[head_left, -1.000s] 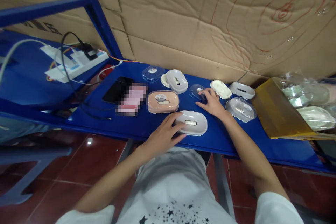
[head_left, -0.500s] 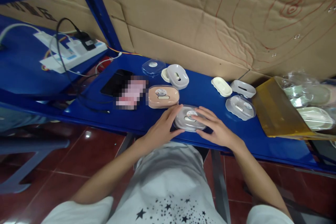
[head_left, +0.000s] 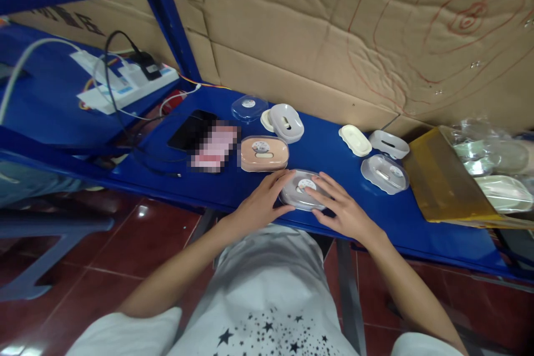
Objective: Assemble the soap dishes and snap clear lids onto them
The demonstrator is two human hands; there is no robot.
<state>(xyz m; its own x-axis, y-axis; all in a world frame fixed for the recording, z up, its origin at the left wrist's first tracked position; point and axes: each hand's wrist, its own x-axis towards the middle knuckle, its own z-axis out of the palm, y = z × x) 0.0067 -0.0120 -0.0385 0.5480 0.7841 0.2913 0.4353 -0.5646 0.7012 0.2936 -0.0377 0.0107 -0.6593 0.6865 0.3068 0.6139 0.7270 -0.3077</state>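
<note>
An oval grey box with a clear cover and a round sticker [head_left: 303, 197] lies on the blue table at its front edge. My left hand [head_left: 265, 200] grips its left side, thumb at the front and fingers at the back. On its right side is my right hand [head_left: 344, 206], with the thumb at the front edge and the fingers over the cover. Just behind and to the left sits a pink box with a clear cover [head_left: 263, 160].
Further back are a clear lid [head_left: 249, 108], an open grey box [head_left: 287, 123], a cream tray [head_left: 354, 140], a grey shell [head_left: 390, 144] and a covered grey box [head_left: 384, 174]. A carton of wrapped pieces [head_left: 442, 178] stands right; phone [head_left: 191, 130] and power strip [head_left: 129, 89] left.
The view has shifted slightly, so the background items sit a little further right. Both hands remain on the grey box, with the fingers shifted slightly on its cover.
</note>
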